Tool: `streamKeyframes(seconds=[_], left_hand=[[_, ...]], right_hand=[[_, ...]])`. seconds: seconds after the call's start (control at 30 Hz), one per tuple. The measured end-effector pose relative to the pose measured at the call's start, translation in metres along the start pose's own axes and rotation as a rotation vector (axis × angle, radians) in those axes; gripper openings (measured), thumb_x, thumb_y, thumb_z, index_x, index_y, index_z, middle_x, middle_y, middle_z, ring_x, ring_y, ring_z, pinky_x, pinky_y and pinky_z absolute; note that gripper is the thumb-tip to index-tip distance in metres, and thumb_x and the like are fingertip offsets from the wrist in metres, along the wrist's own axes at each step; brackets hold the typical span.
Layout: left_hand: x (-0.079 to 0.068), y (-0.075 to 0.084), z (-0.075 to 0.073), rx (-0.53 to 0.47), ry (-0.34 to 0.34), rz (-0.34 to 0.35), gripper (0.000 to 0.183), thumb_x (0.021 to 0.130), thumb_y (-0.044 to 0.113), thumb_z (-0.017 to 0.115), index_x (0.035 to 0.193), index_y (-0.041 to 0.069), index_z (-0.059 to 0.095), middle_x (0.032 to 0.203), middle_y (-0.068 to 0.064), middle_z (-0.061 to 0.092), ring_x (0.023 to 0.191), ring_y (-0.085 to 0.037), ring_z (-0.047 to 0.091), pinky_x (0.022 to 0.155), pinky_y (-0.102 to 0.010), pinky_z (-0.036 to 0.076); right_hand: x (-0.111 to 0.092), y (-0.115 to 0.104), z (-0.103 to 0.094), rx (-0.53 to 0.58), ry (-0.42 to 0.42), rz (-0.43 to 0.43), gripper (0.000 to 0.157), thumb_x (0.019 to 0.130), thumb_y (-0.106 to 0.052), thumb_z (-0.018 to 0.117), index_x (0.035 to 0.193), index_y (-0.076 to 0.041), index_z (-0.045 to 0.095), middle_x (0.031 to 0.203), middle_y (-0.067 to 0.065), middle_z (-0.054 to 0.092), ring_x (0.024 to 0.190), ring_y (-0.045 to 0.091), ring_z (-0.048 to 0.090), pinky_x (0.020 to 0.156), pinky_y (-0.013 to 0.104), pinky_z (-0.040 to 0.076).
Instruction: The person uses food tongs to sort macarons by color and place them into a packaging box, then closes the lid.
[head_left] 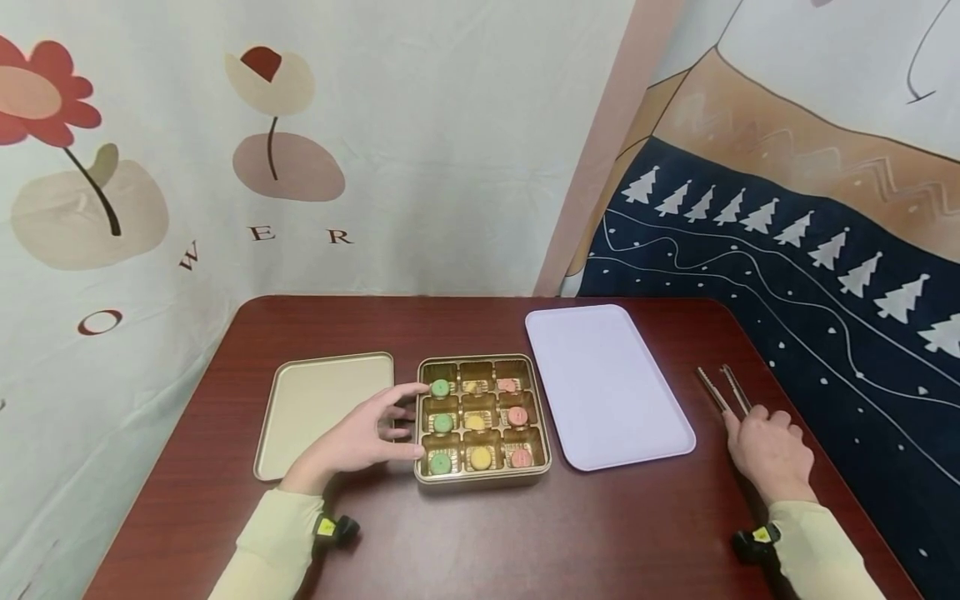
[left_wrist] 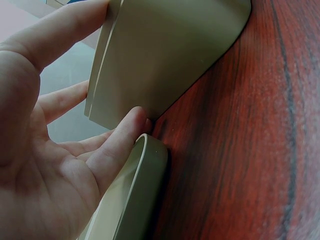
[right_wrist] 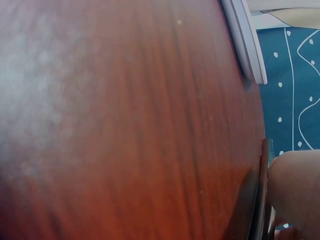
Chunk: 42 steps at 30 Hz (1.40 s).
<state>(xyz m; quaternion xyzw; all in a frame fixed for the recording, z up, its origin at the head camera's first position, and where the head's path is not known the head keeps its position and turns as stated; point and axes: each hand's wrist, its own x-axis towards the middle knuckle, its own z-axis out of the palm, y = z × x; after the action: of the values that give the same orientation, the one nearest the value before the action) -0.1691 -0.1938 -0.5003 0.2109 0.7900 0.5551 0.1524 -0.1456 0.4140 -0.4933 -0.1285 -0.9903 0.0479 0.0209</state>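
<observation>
My left hand [head_left: 371, 429] rests its fingertips and thumb against the left side of a gold tin [head_left: 480, 479]. The left wrist view shows the fingers spread along the tin's side wall [left_wrist: 165, 55]. Inside the tin is a divided gold insert, with small round pieces in its compartments: green ones [head_left: 441, 463] at left, yellow ones [head_left: 481, 457] in the middle, pink ones [head_left: 517, 416] at right. At the table's right side my right hand [head_left: 772, 454] grips metal tongs [head_left: 737, 390], whose tips point away and stand apart. In the right wrist view the tongs [right_wrist: 261, 200] show only partly.
A shallow gold lid [head_left: 322, 400] lies left of the tin, partly beneath my left hand and forearm. To the tin's right is a white tray [head_left: 611, 383]. All stand on a dark red wooden table [head_left: 600, 533], with printed cloth [head_left: 450, 167] hanging behind.
</observation>
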Motion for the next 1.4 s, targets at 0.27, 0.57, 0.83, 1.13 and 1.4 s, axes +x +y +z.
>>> streamKeyframes(seconds=[0.27,0.57,0.83,1.13,1.4], left_hand=[[0.000,0.002,-0.001,0.008,0.000,-0.010,0.090,0.083,0.018,0.091,0.158,0.009,0.042,0.155,-0.026,0.044,0.131,-0.048,0.055,0.104,-0.044,0.060],[0.000,0.003,-0.002,0.014,-0.001,-0.014,0.089,0.083,0.019,0.091,0.157,0.012,0.043,0.155,-0.025,0.044,0.131,-0.048,0.055,0.103,-0.043,0.061],[-0.003,0.008,-0.003,0.063,0.002,-0.027,0.086,0.085,0.021,0.090,0.157,0.012,0.044,0.155,-0.027,0.045,0.130,-0.050,0.057,0.101,-0.043,0.062],[-0.006,0.015,-0.010,0.085,0.042,0.014,0.080,0.085,0.024,0.090,0.154,0.014,0.051,0.149,-0.021,0.055,0.127,-0.042,0.062,0.104,-0.046,0.060],[-0.033,0.016,-0.036,0.211,0.138,-0.001,0.074,0.086,0.026,0.090,0.151,0.020,0.054,0.145,-0.018,0.060,0.126,-0.039,0.065,0.102,-0.047,0.061]], right_hand=[[-0.001,-0.004,-0.002,0.050,0.017,-0.046,0.068,0.108,-0.041,0.051,0.142,0.015,0.034,0.114,0.048,0.042,0.095,0.062,0.048,0.066,0.074,0.052],[0.001,-0.025,-0.006,0.191,0.158,-0.194,0.064,0.107,-0.035,0.056,0.150,0.008,0.038,0.130,0.043,0.043,0.111,0.060,0.044,0.084,0.078,0.048],[-0.002,-0.068,-0.016,0.283,0.223,-0.362,0.061,0.103,-0.028,0.065,0.154,0.000,0.043,0.139,0.038,0.048,0.123,0.055,0.046,0.098,0.079,0.045],[-0.005,-0.134,-0.024,0.384,0.235,-0.591,0.061,0.099,-0.019,0.072,0.151,0.000,0.047,0.129,0.027,0.058,0.115,0.041,0.056,0.092,0.065,0.055],[-0.013,-0.199,-0.025,0.409,0.177,-0.762,0.066,0.099,-0.026,0.074,0.153,-0.003,0.046,0.127,0.023,0.061,0.116,0.035,0.061,0.098,0.056,0.057]])
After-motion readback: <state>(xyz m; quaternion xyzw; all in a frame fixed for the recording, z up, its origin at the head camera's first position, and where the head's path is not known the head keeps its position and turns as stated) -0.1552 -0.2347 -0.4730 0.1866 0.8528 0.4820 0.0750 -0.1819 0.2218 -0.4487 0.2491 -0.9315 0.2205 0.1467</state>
